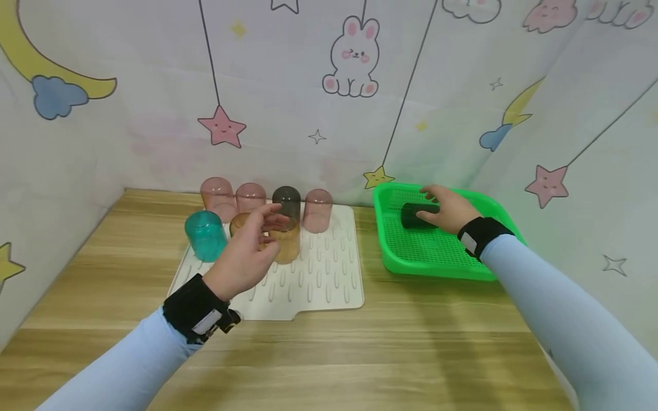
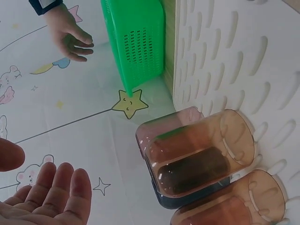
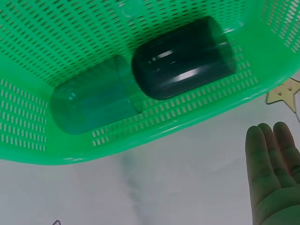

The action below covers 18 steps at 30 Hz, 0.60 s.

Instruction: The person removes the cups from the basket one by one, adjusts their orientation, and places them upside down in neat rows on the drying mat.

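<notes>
My left hand [image 1: 248,257] hovers above the white drying mat [image 1: 329,285], near the amber cups [image 1: 288,248], fingers loosely bent around nothing. Behind those cups are a dark grey cup [image 1: 286,197] and three pink cups [image 1: 317,211]; a teal cup [image 1: 205,235] sits at the mat's left side. All appear upside down. Over the green basket [image 1: 389,251], my right hand [image 1: 449,208] reaches toward a dark cup [image 3: 180,61] lying on its side. The right wrist view shows its straight fingers [image 3: 258,159] apart from that cup. A second, teal cup [image 3: 91,101] lies beside it.
The mat and basket stand on a wood-grain table [image 1: 329,365], with a gap between them. A white cloth backdrop [image 1: 288,68] printed with stars, moons and a rabbit rises close behind and along both sides.
</notes>
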Available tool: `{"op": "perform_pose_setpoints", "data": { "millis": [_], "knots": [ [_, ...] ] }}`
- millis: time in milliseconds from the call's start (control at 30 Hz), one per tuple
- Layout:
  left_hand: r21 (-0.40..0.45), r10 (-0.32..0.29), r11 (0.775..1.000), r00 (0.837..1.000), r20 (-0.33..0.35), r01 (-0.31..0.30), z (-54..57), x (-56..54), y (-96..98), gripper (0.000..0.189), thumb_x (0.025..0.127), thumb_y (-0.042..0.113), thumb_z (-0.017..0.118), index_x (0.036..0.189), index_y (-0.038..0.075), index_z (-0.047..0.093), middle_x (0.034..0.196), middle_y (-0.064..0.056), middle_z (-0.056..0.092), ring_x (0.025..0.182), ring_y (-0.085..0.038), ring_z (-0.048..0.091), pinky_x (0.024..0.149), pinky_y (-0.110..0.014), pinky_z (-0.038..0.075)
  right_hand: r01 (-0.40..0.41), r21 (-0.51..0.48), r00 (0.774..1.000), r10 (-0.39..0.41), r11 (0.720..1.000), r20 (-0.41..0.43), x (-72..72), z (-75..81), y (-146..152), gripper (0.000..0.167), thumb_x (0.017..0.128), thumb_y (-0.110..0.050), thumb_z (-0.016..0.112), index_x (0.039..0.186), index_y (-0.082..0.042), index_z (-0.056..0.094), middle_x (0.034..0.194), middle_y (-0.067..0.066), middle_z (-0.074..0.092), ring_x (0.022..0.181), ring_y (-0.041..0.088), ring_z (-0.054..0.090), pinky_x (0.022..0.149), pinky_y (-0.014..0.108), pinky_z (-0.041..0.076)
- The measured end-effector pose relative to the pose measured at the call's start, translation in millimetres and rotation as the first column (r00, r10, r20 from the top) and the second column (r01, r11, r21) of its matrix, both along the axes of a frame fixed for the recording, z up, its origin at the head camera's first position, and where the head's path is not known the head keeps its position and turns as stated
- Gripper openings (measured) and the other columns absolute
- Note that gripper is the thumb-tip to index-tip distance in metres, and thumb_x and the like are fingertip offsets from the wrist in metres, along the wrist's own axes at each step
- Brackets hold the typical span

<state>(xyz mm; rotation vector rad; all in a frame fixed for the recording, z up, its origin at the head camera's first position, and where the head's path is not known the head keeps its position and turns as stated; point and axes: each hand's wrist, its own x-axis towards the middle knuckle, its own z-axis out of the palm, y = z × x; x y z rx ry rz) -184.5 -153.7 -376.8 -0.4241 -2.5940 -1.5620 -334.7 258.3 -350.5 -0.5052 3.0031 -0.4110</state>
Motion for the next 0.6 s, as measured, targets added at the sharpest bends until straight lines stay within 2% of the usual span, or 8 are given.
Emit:
{"op": "perform_pose_setpoints", "data": {
  "millis": [333, 600],
  "knots": [
    [-0.007, 0.007, 1.000, 1.000, 0.000, -0.007, -2.0, 1.8, -0.4, 0.061, 0.096, -0.003, 0.043, 0.154, 0.000, 0.026, 0.144, -0.016, 0.050, 0.135, -0.034, 0.048, 0.112, -0.053, 0.044, 0.002, 0.147, 1.000, -0.005, 0.989, 0.024, -25.2, -21.0, 14.3, 0.068, 0.098, -0.027, 0.068, 0.153, -0.001, 0.037, 0.148, 0.031, 0.047, 0.131, 0.050, 0.049, 0.104, 0.063, 0.045],
    [0.002, 0.007, 1.000, 1.000, -0.004, -0.007, -3.6, 4.8, -1.1, 0.060, 0.095, -0.004, 0.044, 0.153, 0.001, 0.028, 0.144, -0.015, 0.050, 0.136, -0.033, 0.047, 0.112, -0.053, 0.044, -0.002, 0.242, 0.999, -0.007, 0.970, 0.037, -39.8, -34.0, 20.4, 0.071, 0.095, -0.025, 0.071, 0.153, 0.000, 0.038, 0.155, 0.032, 0.037, 0.138, 0.053, 0.041, 0.108, 0.066, 0.040]
  ]
}}
